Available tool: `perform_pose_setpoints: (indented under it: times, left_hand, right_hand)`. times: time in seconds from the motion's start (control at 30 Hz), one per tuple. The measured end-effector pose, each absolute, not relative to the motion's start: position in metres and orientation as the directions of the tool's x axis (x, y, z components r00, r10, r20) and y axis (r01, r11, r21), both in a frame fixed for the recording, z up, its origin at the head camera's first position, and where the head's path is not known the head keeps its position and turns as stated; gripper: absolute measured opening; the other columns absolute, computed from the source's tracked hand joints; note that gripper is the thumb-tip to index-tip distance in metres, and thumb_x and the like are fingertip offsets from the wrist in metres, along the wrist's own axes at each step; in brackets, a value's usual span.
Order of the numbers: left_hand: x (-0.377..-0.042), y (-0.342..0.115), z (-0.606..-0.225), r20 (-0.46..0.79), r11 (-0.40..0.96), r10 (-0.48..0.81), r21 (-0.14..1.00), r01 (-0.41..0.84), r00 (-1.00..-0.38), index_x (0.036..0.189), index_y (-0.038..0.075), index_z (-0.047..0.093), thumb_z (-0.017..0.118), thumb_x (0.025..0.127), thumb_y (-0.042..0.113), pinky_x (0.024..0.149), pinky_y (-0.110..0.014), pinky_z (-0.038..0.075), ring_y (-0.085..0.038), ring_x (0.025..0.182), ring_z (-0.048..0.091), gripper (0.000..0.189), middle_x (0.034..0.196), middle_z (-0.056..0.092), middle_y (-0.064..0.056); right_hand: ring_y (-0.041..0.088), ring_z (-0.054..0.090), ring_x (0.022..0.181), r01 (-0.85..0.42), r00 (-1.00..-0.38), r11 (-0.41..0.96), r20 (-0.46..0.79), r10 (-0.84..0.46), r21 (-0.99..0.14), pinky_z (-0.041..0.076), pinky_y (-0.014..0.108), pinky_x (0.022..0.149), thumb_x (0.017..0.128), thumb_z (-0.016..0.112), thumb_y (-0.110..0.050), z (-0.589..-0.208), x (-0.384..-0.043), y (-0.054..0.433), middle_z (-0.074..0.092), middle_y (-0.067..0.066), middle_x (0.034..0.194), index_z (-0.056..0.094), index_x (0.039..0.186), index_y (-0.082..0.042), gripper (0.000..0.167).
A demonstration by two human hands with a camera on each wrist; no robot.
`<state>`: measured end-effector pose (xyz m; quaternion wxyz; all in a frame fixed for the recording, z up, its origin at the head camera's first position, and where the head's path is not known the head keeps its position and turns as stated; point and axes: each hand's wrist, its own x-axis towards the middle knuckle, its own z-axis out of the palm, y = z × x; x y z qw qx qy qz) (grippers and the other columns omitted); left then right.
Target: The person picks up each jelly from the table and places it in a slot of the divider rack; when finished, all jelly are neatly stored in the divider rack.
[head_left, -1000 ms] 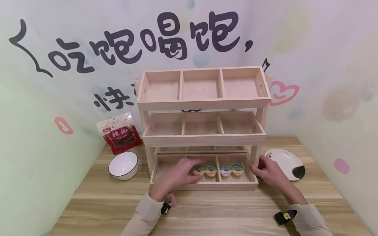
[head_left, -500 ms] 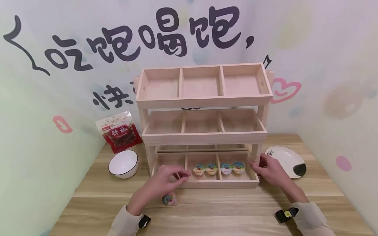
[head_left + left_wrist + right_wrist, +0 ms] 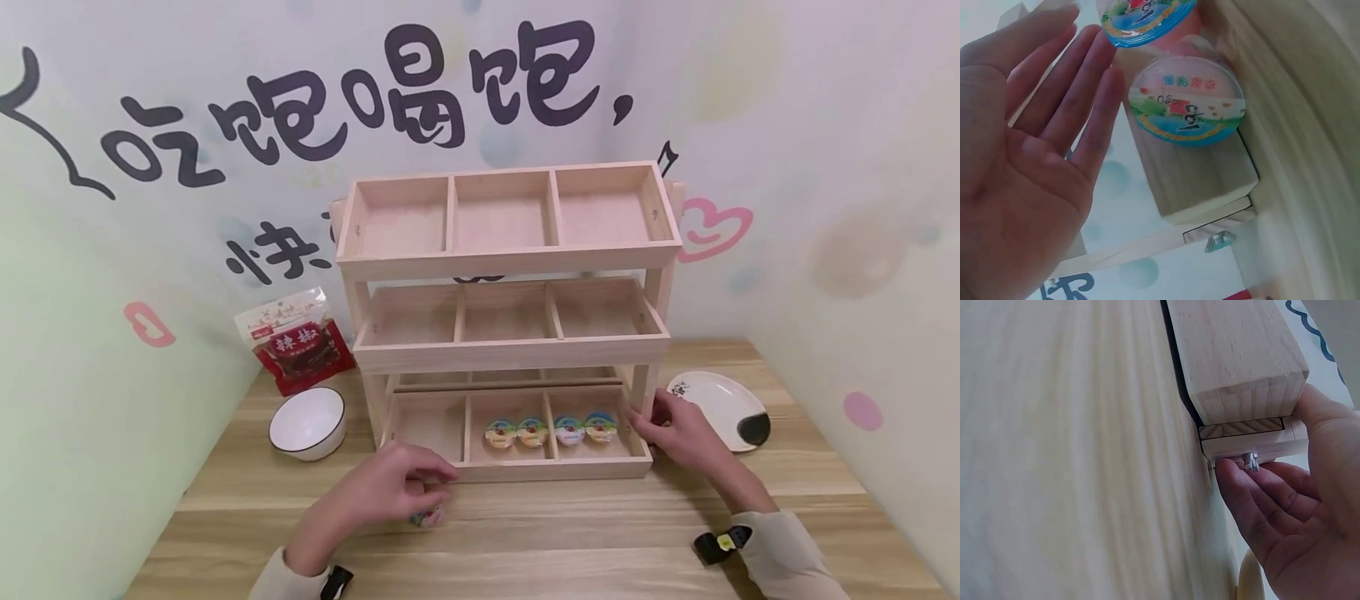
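Observation:
A wooden three-tier shelf (image 3: 510, 354) stands on the table, each tray split into three compartments. In its lowest tray sit several jelly cups with printed lids: two in the middle compartment (image 3: 517, 433) and two in the right compartment (image 3: 585, 429). My left hand (image 3: 382, 487) is near the lowest tray's left front corner, fingers extended and loosely bent. Beside those fingers, a jelly cup (image 3: 1188, 103) and a second jelly cup (image 3: 1147, 19) show in the left wrist view. At the shelf's right end my right hand (image 3: 686, 429) grips the wooden frame (image 3: 1254, 434).
Left of the shelf are a white bowl (image 3: 307, 423) with a dark rim and a red packet (image 3: 300, 343) leaning on the wall. A white oval plate (image 3: 720, 408) with a dark patch lies at the right. Table surface (image 3: 570, 542) extends in front.
My left hand has come away from the cups in the middle compartment, moving left and toward the table's front. My right hand keeps its place at the shelf's right end.

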<state>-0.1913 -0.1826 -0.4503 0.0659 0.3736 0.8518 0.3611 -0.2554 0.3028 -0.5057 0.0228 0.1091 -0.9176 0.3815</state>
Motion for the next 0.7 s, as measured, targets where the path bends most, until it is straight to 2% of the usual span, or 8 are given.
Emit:
perform_pose_setpoints:
  times: [0.1, 0.27, 0.47, 0.7]
  left_hand:
    - [-0.187, -0.186, -0.449, 0.146, 0.480, 0.704, 0.623, 0.618, -0.695, 0.118, 0.010, 0.082, 0.083, 0.092, 0.004, 0.081, -0.032, 0.063, -0.008, 0.084, 0.071, 0.026, 0.101, 0.082, -0.002]
    - [-0.181, -0.192, -0.448, 0.083, 0.513, 0.723, 0.601, 0.613, -0.686, 0.120, 0.011, 0.081, 0.085, 0.093, 0.012, 0.070, -0.020, 0.053, -0.006, 0.070, 0.057, 0.027, 0.090, 0.074, 0.001]
    - [-0.179, -0.192, -0.454, 0.116, 0.476, 0.741, 0.603, 0.640, -0.661, 0.115, 0.010, 0.080, 0.081, 0.093, 0.003, 0.070, -0.019, 0.055, -0.001, 0.078, 0.061, 0.023, 0.100, 0.079, 0.002]
    - [-0.179, -0.182, -0.461, 0.189, 0.403, 0.769, 0.597, 0.694, -0.610, 0.113, 0.011, 0.080, 0.075, 0.100, 0.002, 0.082, -0.022, 0.059, 0.000, 0.093, 0.070, 0.017, 0.108, 0.082, -0.001]
  right_hand:
    - [0.019, 0.066, 0.086, -0.218, -0.975, 0.686, 0.133, -0.176, -0.694, 0.056, 0.026, 0.067, 0.104, 0.073, -0.035, -0.507, -0.256, 0.301, 0.074, 0.009, 0.097, 0.063, 0.134, 0.000, 0.047]
    - [0.018, 0.065, 0.085, -0.215, -0.976, 0.682, 0.126, -0.179, -0.698, 0.056, 0.027, 0.065, 0.105, 0.073, -0.037, -0.507, -0.256, 0.299, 0.074, 0.008, 0.097, 0.063, 0.134, 0.000, 0.048]
    - [0.018, 0.065, 0.084, -0.226, -0.974, 0.686, 0.143, -0.176, -0.691, 0.055, 0.027, 0.065, 0.104, 0.073, -0.036, -0.505, -0.256, 0.301, 0.073, 0.008, 0.095, 0.064, 0.130, -0.001, 0.045]
    - [0.016, 0.064, 0.082, -0.229, -0.973, 0.693, 0.144, -0.179, -0.684, 0.055, 0.027, 0.065, 0.105, 0.073, -0.036, -0.504, -0.255, 0.300, 0.072, 0.007, 0.093, 0.065, 0.130, -0.001, 0.044]
